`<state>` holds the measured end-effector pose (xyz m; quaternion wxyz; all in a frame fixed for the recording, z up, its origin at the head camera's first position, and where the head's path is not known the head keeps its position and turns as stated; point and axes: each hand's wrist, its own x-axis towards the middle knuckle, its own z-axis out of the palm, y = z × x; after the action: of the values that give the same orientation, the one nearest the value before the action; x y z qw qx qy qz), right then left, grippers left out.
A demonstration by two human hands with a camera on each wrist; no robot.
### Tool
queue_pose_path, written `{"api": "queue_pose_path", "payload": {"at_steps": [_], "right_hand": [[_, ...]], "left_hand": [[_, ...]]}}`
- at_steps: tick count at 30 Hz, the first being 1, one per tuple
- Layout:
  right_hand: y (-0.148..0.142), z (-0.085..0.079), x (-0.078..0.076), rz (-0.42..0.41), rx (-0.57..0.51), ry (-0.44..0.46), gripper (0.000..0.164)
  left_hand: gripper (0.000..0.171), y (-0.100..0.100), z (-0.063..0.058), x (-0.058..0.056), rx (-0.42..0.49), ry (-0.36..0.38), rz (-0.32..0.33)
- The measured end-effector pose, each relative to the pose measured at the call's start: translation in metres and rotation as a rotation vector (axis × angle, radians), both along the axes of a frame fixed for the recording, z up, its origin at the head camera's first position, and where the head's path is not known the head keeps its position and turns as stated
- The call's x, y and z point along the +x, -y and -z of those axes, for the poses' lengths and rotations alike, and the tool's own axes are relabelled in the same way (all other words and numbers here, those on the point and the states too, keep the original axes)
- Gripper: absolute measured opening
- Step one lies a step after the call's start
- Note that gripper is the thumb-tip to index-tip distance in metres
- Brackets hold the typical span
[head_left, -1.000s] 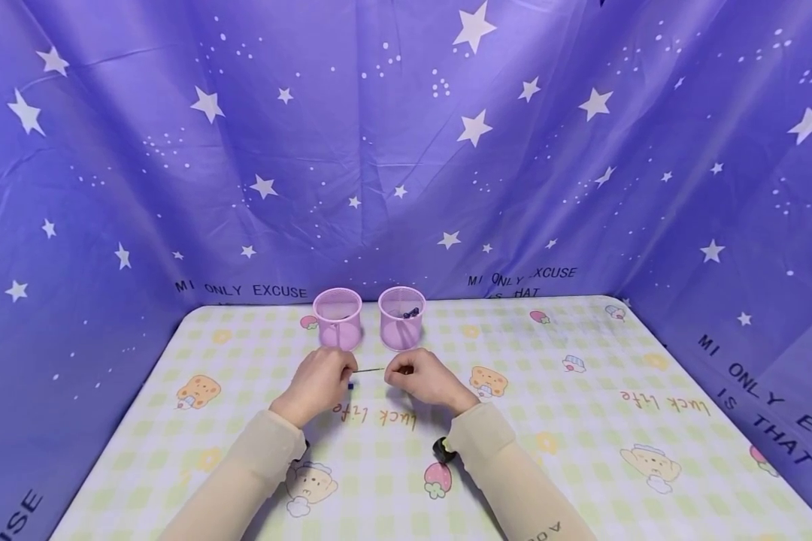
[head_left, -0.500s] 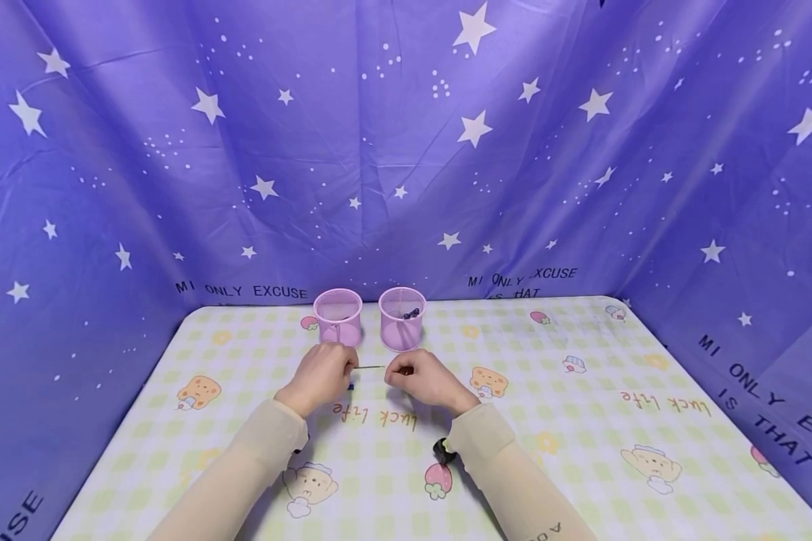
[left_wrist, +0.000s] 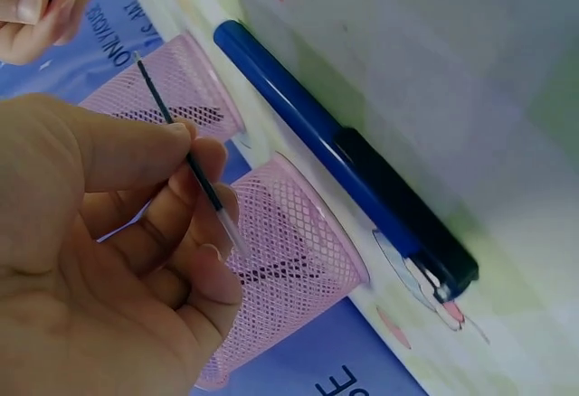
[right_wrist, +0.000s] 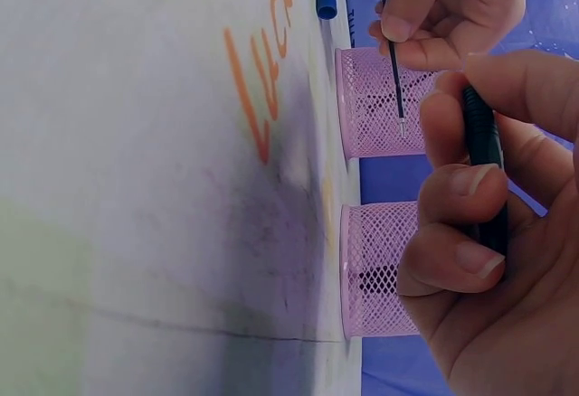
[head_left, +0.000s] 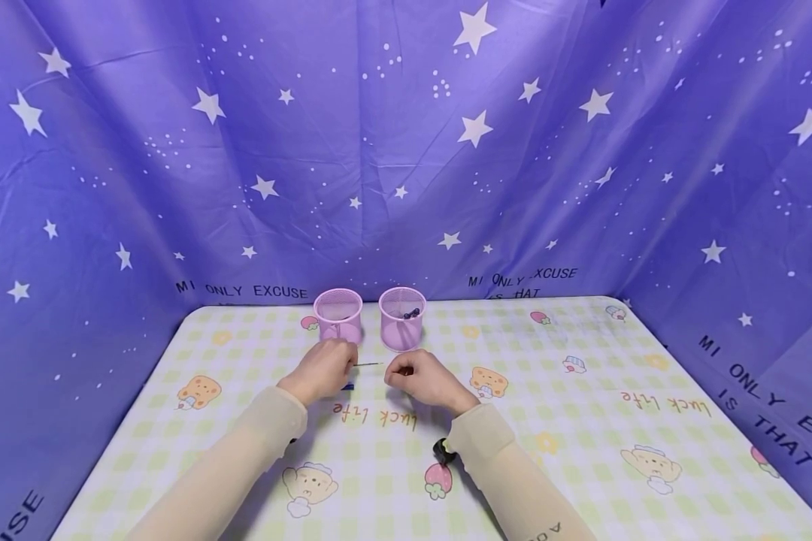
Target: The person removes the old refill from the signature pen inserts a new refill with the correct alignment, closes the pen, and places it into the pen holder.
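My left hand [head_left: 319,370] pinches a thin dark pen refill [left_wrist: 197,168] between thumb and fingers, its two ends sticking out. Facing it, my right hand [head_left: 425,377] curls round a short dark green pen grip section [right_wrist: 486,147], ribbed near its upper end. A small gap separates the refill's end from the right fingertips in the head view. Below the left hand, a blue pen barrel [left_wrist: 303,120] with a black clip end lies on the tablecloth, mostly hidden by that hand in the head view.
Two pink mesh cups stand side by side behind the hands. The left cup [head_left: 328,330] is just beyond the left hand; the right cup [head_left: 401,340] contains small dark parts [head_left: 412,313]. A checked tablecloth [head_left: 582,421] covers the table, and a starry purple curtain [head_left: 406,225] hangs around it.
My left hand has shifted slightly forward and left, drawing the refill a little away from the right fingertips. More of the blue barrel shows beneath it. The right hand stays put.
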<state>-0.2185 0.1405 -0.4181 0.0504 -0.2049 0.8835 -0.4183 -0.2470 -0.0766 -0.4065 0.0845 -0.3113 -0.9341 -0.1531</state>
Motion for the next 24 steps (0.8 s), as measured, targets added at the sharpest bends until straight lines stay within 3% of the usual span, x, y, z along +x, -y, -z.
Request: {"api": "queue_pose_path", "payload": {"at_steps": [4,15,24], "right_hand": [[-0.0002,0.0005,-0.0003,-0.006,-0.006,-0.002,0.010],[0.0006,0.0023,-0.0010,-0.014,-0.002,-0.013,0.010],[0.0006,0.0017,0.0001,-0.006,0.000,-0.010,0.011]], "left_hand": [[0.018,0.0004,-0.0001,-0.0027,-0.022,0.016,0.017],[0.016,-0.0025,0.0009,-0.0051,-0.068,0.147,0.028],[0.015,-0.0042,0.0059,-0.0073,-0.091,0.142,0.014]]}}
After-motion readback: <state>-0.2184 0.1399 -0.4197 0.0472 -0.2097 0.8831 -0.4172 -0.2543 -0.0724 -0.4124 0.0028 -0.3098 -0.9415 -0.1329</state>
